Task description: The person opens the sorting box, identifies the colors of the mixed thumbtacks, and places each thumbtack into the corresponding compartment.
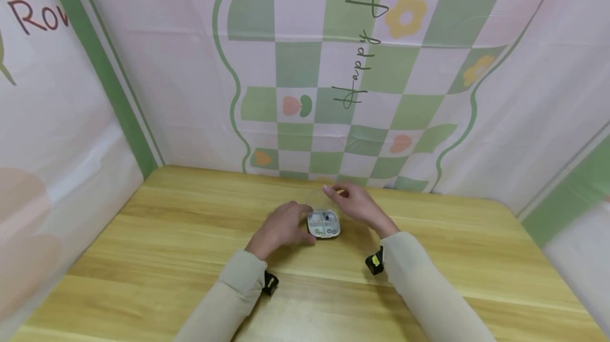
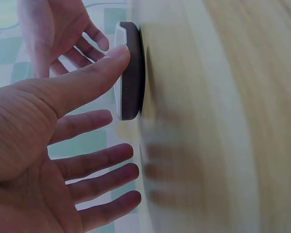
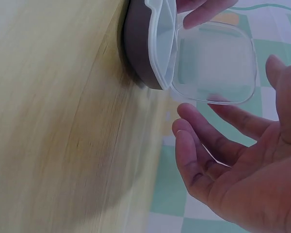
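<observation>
A small pill case [image 1: 324, 224] stands on the table with its clear lid [image 3: 218, 63] raised at the far side. Several compartments show inside; a dark blue item lies in one, greenish and greyish small things in others. The case has a white rim and a dark brown base [image 2: 132, 73]. My left hand [image 1: 284, 225] is at its left side, the thumb touching the case edge, the other fingers extended and spread. My right hand [image 1: 355, 201] is behind and right of the case, fingers loosely bent, one fingertip at the lid's edge.
The wooden table [image 1: 190, 257] runs back to a cloth backdrop [image 1: 305, 66] with green checks close behind the hands. Cloth walls flank both sides. Black wrist cameras [image 1: 375, 261] sit under both sleeves.
</observation>
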Demonstrator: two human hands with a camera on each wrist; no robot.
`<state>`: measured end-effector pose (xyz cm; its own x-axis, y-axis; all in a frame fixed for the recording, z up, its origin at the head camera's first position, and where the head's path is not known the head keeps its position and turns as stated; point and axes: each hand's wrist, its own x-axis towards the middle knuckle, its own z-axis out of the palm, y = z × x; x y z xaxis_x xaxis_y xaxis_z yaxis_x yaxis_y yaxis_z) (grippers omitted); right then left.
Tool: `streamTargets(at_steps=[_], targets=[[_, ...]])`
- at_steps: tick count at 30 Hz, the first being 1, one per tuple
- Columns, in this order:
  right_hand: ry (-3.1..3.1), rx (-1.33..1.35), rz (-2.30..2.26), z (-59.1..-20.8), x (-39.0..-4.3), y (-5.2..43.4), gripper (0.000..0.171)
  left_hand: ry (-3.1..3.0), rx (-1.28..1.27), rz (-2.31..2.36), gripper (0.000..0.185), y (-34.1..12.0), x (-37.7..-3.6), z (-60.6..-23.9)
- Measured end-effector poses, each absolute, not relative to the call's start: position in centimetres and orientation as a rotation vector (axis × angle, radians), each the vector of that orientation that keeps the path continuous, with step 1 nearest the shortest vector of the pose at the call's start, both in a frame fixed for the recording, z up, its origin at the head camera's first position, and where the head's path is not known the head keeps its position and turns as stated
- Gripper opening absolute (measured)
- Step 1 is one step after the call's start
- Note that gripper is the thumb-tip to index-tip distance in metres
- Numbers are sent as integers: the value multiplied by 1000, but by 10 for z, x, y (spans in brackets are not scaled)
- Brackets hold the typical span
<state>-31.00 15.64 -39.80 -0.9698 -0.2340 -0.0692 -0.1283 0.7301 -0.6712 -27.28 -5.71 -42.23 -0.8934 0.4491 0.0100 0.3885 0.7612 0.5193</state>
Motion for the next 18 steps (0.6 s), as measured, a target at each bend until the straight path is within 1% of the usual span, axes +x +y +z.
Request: streamTargets(at_steps=[6, 11, 18], targets=[[2788, -310, -1041, -400, -313, 154, 78, 2961, 527, 790, 67, -56, -274, -422], [2762, -364, -1081, -401, -313, 155, 71, 3041, 441, 721, 62, -53, -275, -425], [2691, -350, -1122, -400, -308, 159, 65, 3063, 429, 697, 58, -52, -272, -425]])
